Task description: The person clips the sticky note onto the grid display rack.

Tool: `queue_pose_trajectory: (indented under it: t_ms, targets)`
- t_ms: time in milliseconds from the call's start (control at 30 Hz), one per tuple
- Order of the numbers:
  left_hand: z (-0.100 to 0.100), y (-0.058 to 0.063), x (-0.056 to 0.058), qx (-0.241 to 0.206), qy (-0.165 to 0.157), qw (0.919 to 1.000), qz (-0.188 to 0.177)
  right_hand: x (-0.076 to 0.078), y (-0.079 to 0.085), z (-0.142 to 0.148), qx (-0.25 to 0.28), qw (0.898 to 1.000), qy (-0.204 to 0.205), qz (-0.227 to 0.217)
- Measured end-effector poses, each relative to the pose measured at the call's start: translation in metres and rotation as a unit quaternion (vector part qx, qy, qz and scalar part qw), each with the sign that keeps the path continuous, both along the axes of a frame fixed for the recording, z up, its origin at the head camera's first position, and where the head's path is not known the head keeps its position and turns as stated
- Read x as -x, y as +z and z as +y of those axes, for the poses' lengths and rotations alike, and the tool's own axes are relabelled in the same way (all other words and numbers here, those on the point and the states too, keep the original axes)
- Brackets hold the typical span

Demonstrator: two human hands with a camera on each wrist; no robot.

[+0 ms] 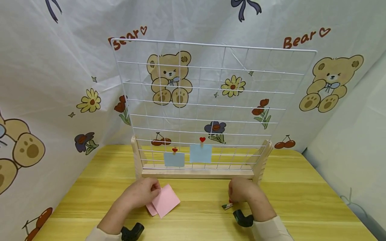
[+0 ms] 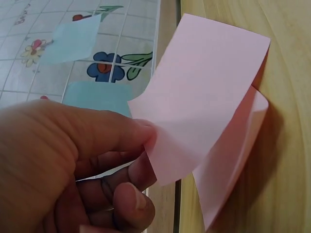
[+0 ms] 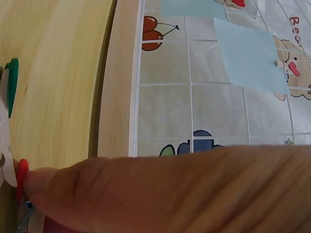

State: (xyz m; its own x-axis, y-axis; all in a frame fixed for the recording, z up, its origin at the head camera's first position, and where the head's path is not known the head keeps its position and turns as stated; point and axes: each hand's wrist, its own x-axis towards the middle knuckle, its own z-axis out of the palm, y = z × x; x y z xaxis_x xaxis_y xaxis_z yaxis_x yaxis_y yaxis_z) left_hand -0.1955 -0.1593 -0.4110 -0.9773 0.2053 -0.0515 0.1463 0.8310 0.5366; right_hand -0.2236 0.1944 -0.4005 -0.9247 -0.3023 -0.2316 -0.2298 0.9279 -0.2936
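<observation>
2 pink notes [image 1: 166,201]: Overlapping on the near side of the wooden stand [image 1: 197,173], the upper 1 raised by its edge, the lower 1 bowed beneath it.
Left hand [image 1: 140,193]: Clamped in a fingertip pinch on the upper note. Holding so near the edge looks sound, as most of the sheet stays uncovered; a light touch should spare it a crease, and a check that only 1 sheet is caught would help.
Right hand [image 1: 244,191]: Thumb tip against a red heart clip [image 3: 22,174]. The opposing fingers are hidden, so whether the grip has closed cannot be told.
Red heart clip: Under the right hand, near a green clip [image 3: 13,85]. A hold on the tail ends, mouth facing outward, would probably work best; the green neighbor could snag.
2 blue notes [image 1: 200,154]: Side by side on the wire grid [image 1: 211,44], each under 1 heart-topped clip at its upper edge, a fair model for neat clipping.
</observation>
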Motion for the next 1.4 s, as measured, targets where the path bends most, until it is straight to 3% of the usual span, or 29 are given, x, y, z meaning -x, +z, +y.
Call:
queue_pose_trajectory:
  t_ms: [500, 767, 1400]
  targets:
    - [0.0051, -0.003, -0.0002, -0.011, 0.001, 0.9999, 0.001, 0.0018, 0.0041, 0.0007, 0.038, 0.999, -0.01, 0.026]
    - [0.0054, -0.003, -0.0006, -0.009, -0.007, 0.9999, 0.008, 0.0031, 0.0057, -0.0002, 0.033, 0.999, -0.022, 0.032]
    - [0.0076, -0.0006, 0.001, -0.036, -0.006, 0.9989, 0.028, 0.0025, 0.0092, -0.0049, 0.075, 0.994, -0.005, 0.074]
